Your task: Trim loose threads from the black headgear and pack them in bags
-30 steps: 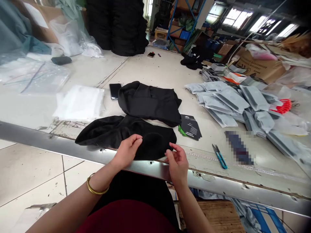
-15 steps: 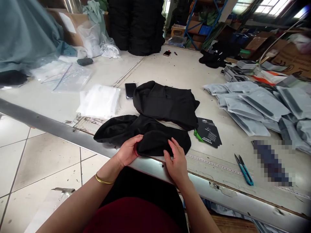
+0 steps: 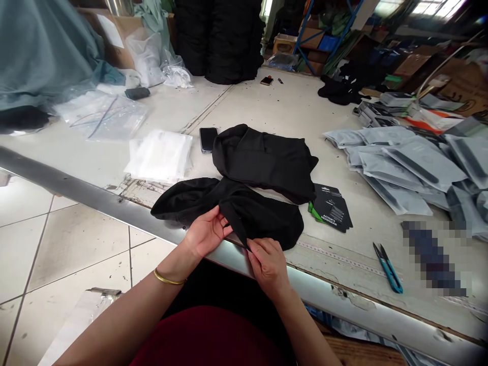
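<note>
A black fabric piece point(image 3: 263, 223) lies at the near table edge, and a narrow black strip of it point(image 3: 237, 223) is drawn toward me. My left hand point(image 3: 208, 234) grips the cloth beside this strip. My right hand point(image 3: 269, 265) pinches the strip's lower end, just over the edge. A second black fabric piece point(image 3: 263, 165) lies folded behind them, untouched. To its right is a black "Actor's Headgear" card point(image 3: 331, 207) with a green tag. A black phone point(image 3: 208, 140) lies face up beyond the fabric.
A white folded plastic sheet point(image 3: 160, 156) lies left of the fabric. Blue-handled thread snips point(image 3: 388, 274) and a pixelated object point(image 3: 430, 259) lie to the right. Grey packets point(image 3: 396, 162) are heaped at right. Tall black stacks point(image 3: 219, 40) stand at the back.
My hands have drawn a narrow strip up from the near black piece, and my right hand has moved toward the table edge. The view has shifted slightly.
</note>
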Action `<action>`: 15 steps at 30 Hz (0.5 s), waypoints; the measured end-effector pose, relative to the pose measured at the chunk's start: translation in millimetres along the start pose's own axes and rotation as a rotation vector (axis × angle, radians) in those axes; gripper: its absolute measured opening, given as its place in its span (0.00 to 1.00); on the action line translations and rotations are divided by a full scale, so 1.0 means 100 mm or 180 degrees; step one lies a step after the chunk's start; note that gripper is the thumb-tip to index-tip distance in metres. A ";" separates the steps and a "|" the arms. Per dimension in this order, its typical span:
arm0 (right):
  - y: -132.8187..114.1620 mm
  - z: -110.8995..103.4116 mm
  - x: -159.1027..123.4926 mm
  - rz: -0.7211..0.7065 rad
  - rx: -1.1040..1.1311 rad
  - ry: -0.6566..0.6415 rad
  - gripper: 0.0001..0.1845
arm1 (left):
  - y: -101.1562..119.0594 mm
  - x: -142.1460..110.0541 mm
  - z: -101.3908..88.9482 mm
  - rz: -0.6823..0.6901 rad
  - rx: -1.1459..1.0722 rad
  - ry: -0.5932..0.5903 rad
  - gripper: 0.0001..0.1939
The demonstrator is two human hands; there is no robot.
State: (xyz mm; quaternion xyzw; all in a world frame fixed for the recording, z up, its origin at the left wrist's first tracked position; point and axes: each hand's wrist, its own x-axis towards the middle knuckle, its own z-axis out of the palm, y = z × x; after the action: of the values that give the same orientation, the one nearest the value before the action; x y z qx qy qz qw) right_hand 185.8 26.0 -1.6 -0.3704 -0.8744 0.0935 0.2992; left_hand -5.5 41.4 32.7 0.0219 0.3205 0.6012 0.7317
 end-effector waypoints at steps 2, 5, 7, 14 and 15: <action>0.02 0.01 -0.02 -0.0026 0.0044 -0.0045 0.13 | 0.02 0.00 0.05 0.0041 -0.0260 0.0097 0.15; 0.02 0.02 -0.04 0.0006 0.0077 -0.0074 0.13 | 0.04 0.00 0.07 0.0075 -0.0352 0.0114 0.17; 0.01 0.03 -0.04 0.0039 0.0084 -0.0062 0.13 | 0.04 0.01 0.06 0.0067 -0.0357 0.0098 0.16; -0.02 0.02 -0.01 0.0112 0.0099 -0.0018 0.13 | 0.04 0.00 0.04 0.0030 -0.0301 0.0056 0.17; -0.03 0.01 -0.01 0.0134 0.0096 -0.0025 0.12 | 0.04 0.00 0.03 0.0024 -0.0293 0.0045 0.17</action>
State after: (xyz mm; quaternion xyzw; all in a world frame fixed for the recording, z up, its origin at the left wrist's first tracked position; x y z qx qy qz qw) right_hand 183.9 23.3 -1.8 -0.3838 -0.8660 0.1144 0.2993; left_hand -7.3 43.7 36.8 -0.0148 0.2975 0.6182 0.7274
